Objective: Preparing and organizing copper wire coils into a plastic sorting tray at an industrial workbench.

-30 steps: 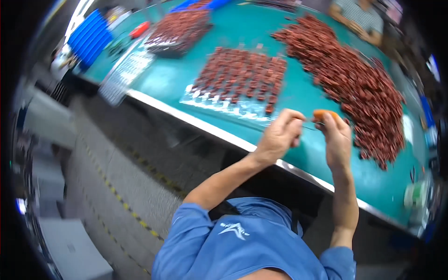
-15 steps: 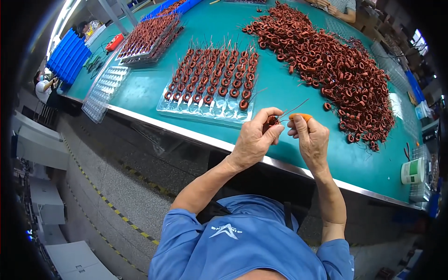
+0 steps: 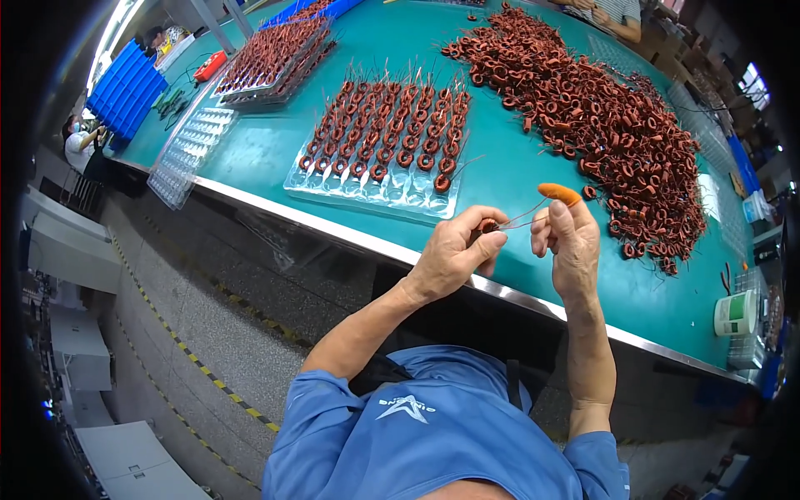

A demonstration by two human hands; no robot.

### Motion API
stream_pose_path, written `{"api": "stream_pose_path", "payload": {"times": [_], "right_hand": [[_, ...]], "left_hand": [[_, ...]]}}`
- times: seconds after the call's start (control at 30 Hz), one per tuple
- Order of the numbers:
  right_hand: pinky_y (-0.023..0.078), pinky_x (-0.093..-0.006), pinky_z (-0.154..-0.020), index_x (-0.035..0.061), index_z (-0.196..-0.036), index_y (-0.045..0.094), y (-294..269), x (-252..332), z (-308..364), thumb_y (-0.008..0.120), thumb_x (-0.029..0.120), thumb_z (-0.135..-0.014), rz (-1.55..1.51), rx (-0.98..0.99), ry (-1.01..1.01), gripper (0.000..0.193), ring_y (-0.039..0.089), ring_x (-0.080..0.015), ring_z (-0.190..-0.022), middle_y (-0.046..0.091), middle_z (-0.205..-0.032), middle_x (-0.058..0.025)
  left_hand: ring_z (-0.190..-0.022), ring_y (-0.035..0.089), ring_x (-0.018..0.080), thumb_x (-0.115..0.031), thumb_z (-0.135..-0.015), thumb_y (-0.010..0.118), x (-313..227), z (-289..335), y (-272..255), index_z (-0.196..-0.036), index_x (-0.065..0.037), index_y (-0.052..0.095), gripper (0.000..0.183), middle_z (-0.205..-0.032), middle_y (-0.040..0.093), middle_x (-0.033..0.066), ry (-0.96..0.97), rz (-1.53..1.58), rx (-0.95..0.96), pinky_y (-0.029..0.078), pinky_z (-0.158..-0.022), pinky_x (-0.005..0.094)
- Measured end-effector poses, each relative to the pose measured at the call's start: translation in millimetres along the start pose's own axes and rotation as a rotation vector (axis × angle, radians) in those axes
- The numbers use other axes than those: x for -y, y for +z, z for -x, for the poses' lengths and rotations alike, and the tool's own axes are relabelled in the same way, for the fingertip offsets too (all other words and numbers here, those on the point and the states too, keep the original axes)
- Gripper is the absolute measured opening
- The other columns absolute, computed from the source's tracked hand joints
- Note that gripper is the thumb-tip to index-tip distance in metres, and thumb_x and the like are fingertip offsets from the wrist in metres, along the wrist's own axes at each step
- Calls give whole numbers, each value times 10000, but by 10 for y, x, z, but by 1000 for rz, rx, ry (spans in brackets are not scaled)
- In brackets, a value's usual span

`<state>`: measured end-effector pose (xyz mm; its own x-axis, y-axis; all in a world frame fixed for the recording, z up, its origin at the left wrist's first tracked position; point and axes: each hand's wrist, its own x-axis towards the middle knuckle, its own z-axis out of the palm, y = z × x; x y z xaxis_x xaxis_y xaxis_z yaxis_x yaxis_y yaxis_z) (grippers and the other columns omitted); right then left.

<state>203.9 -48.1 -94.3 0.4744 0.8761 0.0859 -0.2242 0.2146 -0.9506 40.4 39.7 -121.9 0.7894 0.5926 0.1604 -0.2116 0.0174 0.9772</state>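
Note:
My left hand (image 3: pixel 454 257) pinches a small ring-shaped coil (image 3: pixel 489 226) wound with copper-red wire, just above the table's front edge. Two thin wire leads (image 3: pixel 521 223) stretch from the coil toward my right hand (image 3: pixel 573 250). That hand is closed with the thumb bent in, and a lead runs to its fingers. An orange finger cot (image 3: pixel 558 194) covers its raised index finger. Beyond my left hand lies a clear plastic tray (image 3: pixel 367 203) with rows of similar coils, leads pointing up; several front pockets hold none.
A large heap of coils (image 3: pixel 617 150) spreads over the green table (image 3: pixel 517 179) at right. Stacked filled trays (image 3: pixel 271 62), an unfilled tray (image 3: pixel 190 154) and a blue crate (image 3: pixel 127 93) are at left. A white tub (image 3: pixel 735 313) stands far right. Other people work beyond the table.
My right hand has moved slightly right, away from the coil, and its orange-covered index finger has lifted. The leads now stretch between both hands. My left hand keeps the coil.

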Motion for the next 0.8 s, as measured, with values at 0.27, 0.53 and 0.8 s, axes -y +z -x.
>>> {"api": "stream_pose_path", "payload": {"times": [0.27,0.53,0.8], "right_hand": [[386,-203,-453,5,-927,628,-137,-40,25,671,226,-892,77,3,90,228,522,-84,-505,578,-645,-33],[434,-211,-497,-6,-978,635,-60,-25,51,642,192,-916,205,-17,-138,208,575,-103,-556,624,-696,-53],[442,-196,-562,-19,-1058,566,-124,-17,87,557,299,-967,297,-226,-229,331,578,-93,-631,632,-819,-78]], "left_hand": [[-556,547,115,-393,-1017,392,35,27,-36,-1111,31,563,467,-648,529,42,-132,225,175,440,-517,233],[-543,509,101,-187,-988,491,0,50,39,-1156,15,535,266,-644,508,31,-72,103,61,437,-525,238],[-532,510,105,-160,-982,488,13,50,77,-1095,26,543,225,-641,522,41,-43,160,-38,440,-520,240]]}}
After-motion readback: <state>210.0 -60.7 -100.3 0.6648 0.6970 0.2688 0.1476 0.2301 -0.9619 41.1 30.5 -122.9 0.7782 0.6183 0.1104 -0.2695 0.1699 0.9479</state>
